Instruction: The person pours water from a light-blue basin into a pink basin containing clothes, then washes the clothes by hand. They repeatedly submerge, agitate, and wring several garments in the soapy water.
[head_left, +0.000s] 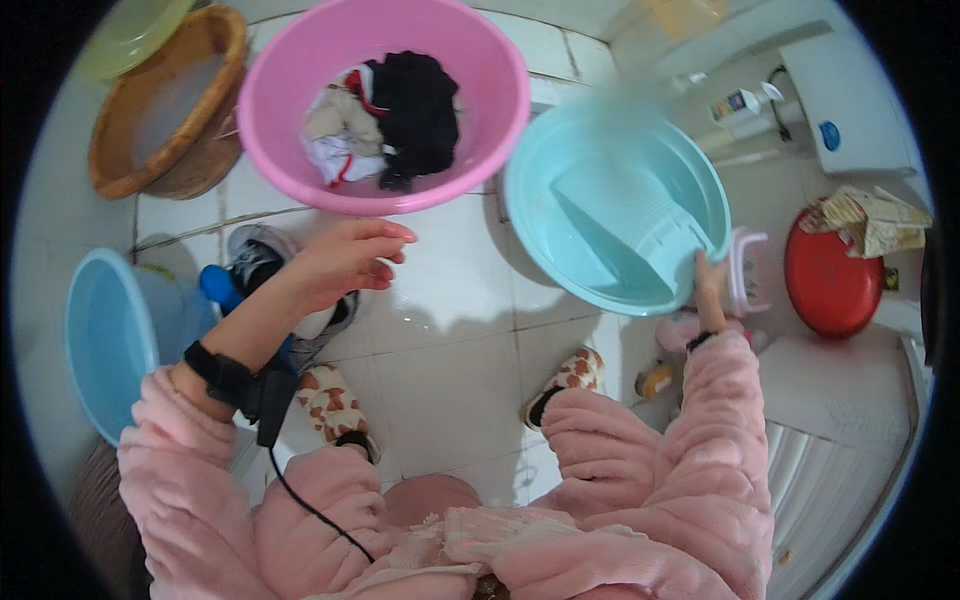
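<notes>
My right hand (709, 288) grips the near right rim of a turquoise basin (532, 225). A ribbed washboard panel (625, 200) of the same colour slopes inside it, its end close to that hand. My left hand (350, 262) hangs in the air, fingers apart and nothing in them, just below the near rim of a pink basin (400, 203). In the pink basin lies a small heap of laundry: a black garment (418, 115), a beige piece (345, 118) and a white piece with red trim (335, 158).
To the left stand a wooden tub (110, 150), a light blue bucket (85, 340) and a pair of sneakers (262, 250). A red stool or lid (830, 280) with a crumpled package on it is at the right, beside a white appliance (855, 110). White tiles (440, 370) cover the floor.
</notes>
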